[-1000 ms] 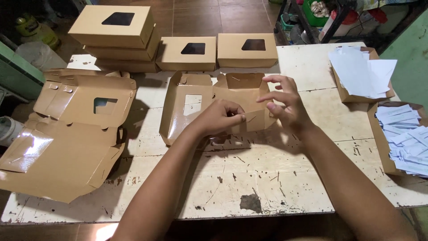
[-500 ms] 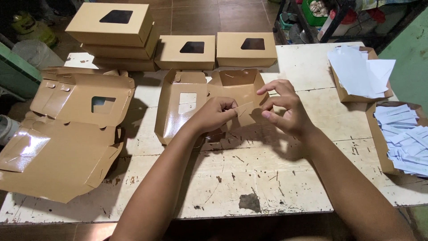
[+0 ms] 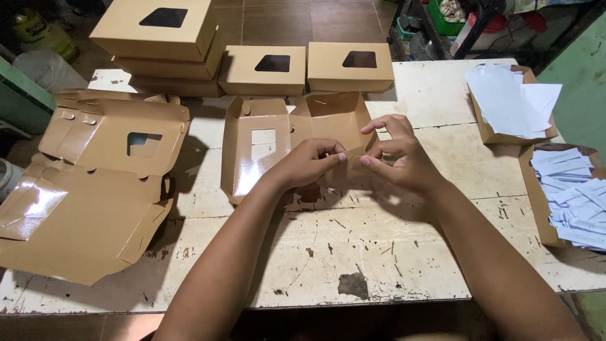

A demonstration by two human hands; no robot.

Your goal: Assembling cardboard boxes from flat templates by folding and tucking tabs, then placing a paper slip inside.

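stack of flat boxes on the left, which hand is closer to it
Left. The left hand is nearer the stack of flat boxes; the right hand lies farther across the half-folded box.

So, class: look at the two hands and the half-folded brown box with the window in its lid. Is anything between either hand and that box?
Nothing visible is. The left hand and the right hand are both already on the half-folded box, pinching its near corner flap. Stacked finished boxes and flat blanks lie off to the sides.

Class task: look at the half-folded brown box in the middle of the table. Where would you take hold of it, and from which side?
Probably grip the half-folded box by its near upright wall, coming from the table's front edge: that thin wall stands free, facing the person.
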